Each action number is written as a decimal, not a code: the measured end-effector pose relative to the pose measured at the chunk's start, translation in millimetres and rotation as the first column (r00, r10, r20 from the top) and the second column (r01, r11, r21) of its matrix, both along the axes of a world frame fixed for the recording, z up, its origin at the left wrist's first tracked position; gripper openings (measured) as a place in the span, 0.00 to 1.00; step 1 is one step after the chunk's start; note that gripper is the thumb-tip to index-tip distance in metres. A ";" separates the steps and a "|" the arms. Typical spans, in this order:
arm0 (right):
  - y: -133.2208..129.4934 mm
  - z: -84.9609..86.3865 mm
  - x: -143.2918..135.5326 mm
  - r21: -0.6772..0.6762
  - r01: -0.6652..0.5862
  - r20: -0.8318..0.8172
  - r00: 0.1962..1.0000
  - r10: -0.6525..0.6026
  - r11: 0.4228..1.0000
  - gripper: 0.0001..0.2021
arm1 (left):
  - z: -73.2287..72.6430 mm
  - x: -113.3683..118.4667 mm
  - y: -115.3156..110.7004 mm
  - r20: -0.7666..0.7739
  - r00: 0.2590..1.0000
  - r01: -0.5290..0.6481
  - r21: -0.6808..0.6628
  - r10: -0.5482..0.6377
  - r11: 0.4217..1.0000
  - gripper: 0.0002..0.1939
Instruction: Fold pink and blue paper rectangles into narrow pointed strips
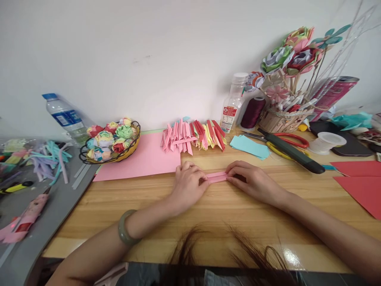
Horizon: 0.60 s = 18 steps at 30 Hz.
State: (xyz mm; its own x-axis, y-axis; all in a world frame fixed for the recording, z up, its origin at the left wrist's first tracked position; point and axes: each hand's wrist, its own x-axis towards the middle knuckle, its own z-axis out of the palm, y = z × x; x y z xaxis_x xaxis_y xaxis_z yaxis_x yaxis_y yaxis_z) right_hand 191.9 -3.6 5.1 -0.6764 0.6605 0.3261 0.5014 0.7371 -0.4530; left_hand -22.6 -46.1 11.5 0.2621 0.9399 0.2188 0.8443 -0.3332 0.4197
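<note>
Between my hands, low over the wooden table, is a narrow folded strip of pink paper (pixel 217 177) with a crease along its length. My left hand (pixel 190 182) pinches its left end, fingers closed. At the right end, my right hand (pixel 249 178) grips the strip between thumb and fingers. Behind them lies a row of folded paper pieces (pixel 184 137) in pink, red and yellow. Part of that row rests on a large pink sheet (pixel 143 157). To the right of the row are small light blue paper slips (pixel 250 147).
A basket of paper flowers (pixel 131 149) and a water bottle (pixel 66 117) stand left. On the grey surface lies a pink glue gun (pixel 29 216). Rightward are a green-handled cutter (pixel 294 153), red-handled scissors (pixel 290 139), a glass bottle (pixel 232 104), purple thread (pixel 253 113) and red paper (pixel 361 192).
</note>
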 end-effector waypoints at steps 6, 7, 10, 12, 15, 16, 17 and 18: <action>-2.0 0.3 -5.5 -0.001 0.072 0.003 0.997 -0.072 0.997 0.07 | 1.3 2.8 2.2 -0.057 0.998 -0.005 -0.007 0.005 1.000 0.06; -1.9 -0.3 -5.9 -0.002 0.077 0.004 0.997 -0.077 0.997 0.07 | 1.3 2.8 2.5 -0.063 0.998 0.001 -0.006 -0.002 1.000 0.06; -1.1 -2.5 -6.1 -0.004 0.086 0.005 0.996 -0.086 0.996 0.07 | 0.9 2.2 2.9 -0.071 0.997 0.017 -0.003 -0.017 1.000 0.06; -0.4 -4.1 -6.0 -0.004 0.085 0.003 0.996 -0.085 0.996 0.07 | 0.4 1.4 2.7 -0.072 0.997 0.023 0.000 -0.023 1.000 0.06; 0.0 -5.8 -5.9 -0.002 0.088 0.002 0.996 -0.088 0.996 0.06 | -0.4 0.2 2.5 -0.067 0.997 0.033 0.002 -0.033 0.999 0.06; -0.1 -6.0 -6.1 -0.002 0.091 0.002 0.996 -0.091 0.996 0.06 | -0.7 0.0 2.5 -0.064 0.997 0.033 -0.001 -0.033 0.999 0.06; -0.3 -6.0 -6.4 -0.002 0.095 0.004 0.995 -0.095 0.995 0.06 | -0.8 0.0 2.5 -0.061 0.998 0.031 -0.005 -0.031 1.000 0.06; -0.6 -5.7 -6.8 -0.003 0.101 0.005 0.995 -0.101 0.995 0.06 | -0.8 0.2 2.5 -0.060 0.998 0.029 -0.009 -0.029 1.000 0.06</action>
